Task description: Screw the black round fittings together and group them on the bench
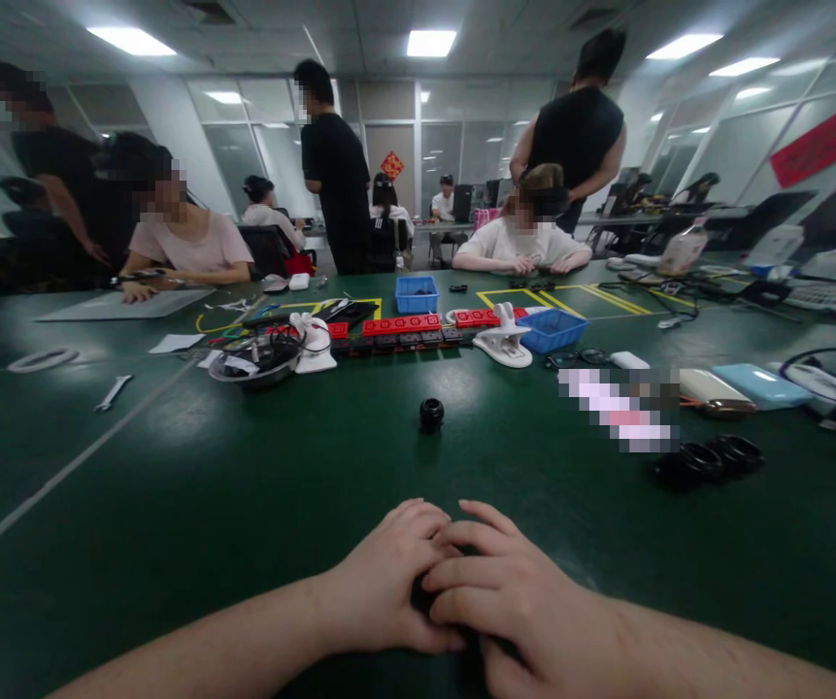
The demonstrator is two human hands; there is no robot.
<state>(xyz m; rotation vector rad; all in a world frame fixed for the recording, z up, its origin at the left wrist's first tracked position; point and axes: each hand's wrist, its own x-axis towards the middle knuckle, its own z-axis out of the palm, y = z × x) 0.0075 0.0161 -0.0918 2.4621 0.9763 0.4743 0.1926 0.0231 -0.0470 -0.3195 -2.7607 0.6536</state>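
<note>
- my left hand (381, 578) and right hand (519, 607) are pressed together at the near edge of the green table (243, 505), with the right fingers laid over the left ones.
- grip: both hands are curled narrow around a small dark piece (418, 594). only a sliver shows in the gap between them, so i can't tell its shape or long axis.
- that piece sits right at my midline, low in view, touching both hands.
- straight ahead of the knuckles, well apart from them, a small black round part (431, 415) stands alone on the table. it's roughly on the same midline, so neither hand is clearly nearer.
- off to the right and further out is a cluster of black rings (709, 458), closer to my right hand.
- beyond those are a white clamp (503, 342) beside a blue basket (552, 330), and a wrench (113, 392) far left.
- other people sit and stand across the table, and their hands are nowhere near mine.
</note>
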